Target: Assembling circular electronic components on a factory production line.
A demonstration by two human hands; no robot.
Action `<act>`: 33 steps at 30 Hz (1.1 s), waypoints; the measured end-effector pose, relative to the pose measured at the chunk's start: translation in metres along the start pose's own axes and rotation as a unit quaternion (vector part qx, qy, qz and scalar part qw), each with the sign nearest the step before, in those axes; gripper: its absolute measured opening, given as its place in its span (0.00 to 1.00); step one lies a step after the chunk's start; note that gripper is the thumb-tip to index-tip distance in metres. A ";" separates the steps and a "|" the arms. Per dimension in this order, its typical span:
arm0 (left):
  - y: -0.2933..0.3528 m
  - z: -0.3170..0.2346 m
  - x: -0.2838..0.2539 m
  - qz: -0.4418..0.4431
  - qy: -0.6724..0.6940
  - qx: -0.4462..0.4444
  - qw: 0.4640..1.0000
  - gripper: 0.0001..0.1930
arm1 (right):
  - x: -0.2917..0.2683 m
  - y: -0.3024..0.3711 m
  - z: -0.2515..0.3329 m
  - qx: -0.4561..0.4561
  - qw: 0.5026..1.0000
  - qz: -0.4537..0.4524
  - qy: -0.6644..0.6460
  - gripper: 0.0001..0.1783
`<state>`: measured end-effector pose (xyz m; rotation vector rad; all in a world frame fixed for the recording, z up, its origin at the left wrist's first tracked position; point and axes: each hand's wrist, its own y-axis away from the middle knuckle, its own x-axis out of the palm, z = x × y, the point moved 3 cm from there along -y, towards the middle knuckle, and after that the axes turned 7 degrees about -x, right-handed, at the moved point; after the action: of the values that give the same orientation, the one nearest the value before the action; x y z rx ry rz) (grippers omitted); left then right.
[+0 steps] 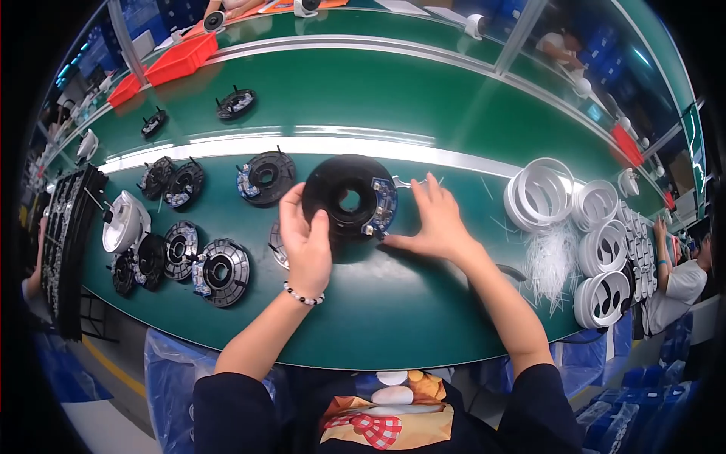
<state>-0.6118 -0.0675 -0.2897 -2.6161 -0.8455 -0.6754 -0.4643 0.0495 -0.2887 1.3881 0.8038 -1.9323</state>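
Note:
A round black plastic housing with a hole in its centre is lifted above the green bench, tilted up. My left hand grips its left rim, thumb on the front face. A curved blue circuit board sits along the housing's right edge. Beside that edge my right hand is open, thumb and fingers spread; whether the thumb tip touches the board's lower end I cannot tell. Thin pale wires stick out between the board and my right fingers. Behind my left hand, another disc part is mostly hidden.
Several similar black disc units lie at the left, near a white domed shell. White rings and a pile of white cable ties are at the right. Beyond a metal rail runs a green belt carrying two units.

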 end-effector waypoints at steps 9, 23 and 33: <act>-0.005 0.004 -0.005 0.002 -0.103 0.008 0.995 0.24 | -0.034 -0.005 -0.008 -0.005 0.764 -0.212 -0.609 0.57; -0.007 -0.004 0.001 0.243 0.324 -0.253 0.879 0.38 | -0.038 -0.002 0.072 -0.254 0.904 -0.177 -0.296 0.63; -0.002 0.010 0.002 0.146 0.303 -0.337 0.879 0.32 | -0.034 -0.004 0.065 -0.202 0.923 -0.047 -0.325 0.63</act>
<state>-0.6086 -0.0607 -0.2965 -2.6793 0.0015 -1.8170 -0.4964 0.0057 -0.2385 0.4187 0.8691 -1.9695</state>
